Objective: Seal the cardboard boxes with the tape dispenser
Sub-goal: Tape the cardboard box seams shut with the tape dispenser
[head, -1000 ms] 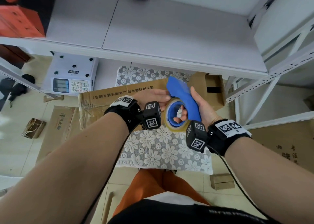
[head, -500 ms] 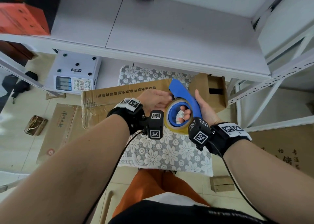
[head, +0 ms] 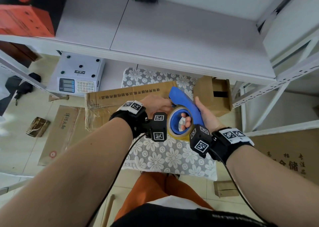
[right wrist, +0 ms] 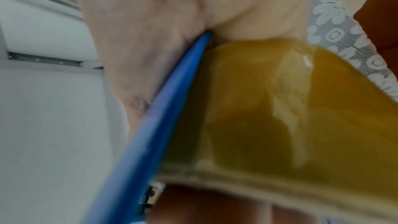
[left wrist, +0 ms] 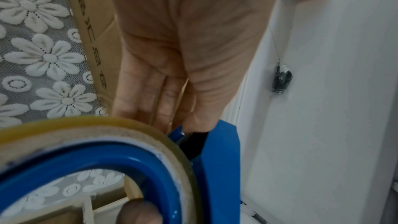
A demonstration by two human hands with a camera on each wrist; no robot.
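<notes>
Hands (head: 174,111) both gripping tape dispenser (head: 185,109) above flattened carton (head: 120,97), scale (head: 77,75) and shelf (head: 172,37) behind.

Packing or storeroom area, white metal shelving (head: 181,42), flattened cardboard boxes (head: 124,97) on tiled floor (head: 20,149), electronic price scale (head: 77,76), red carton (head: 25,21) on shelf

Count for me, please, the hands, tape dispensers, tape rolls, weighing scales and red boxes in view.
hands: 2, the left hand and the right hand
tape dispenser: 1
tape roll: 1
weighing scale: 1
red box: 1
total: 6
</notes>
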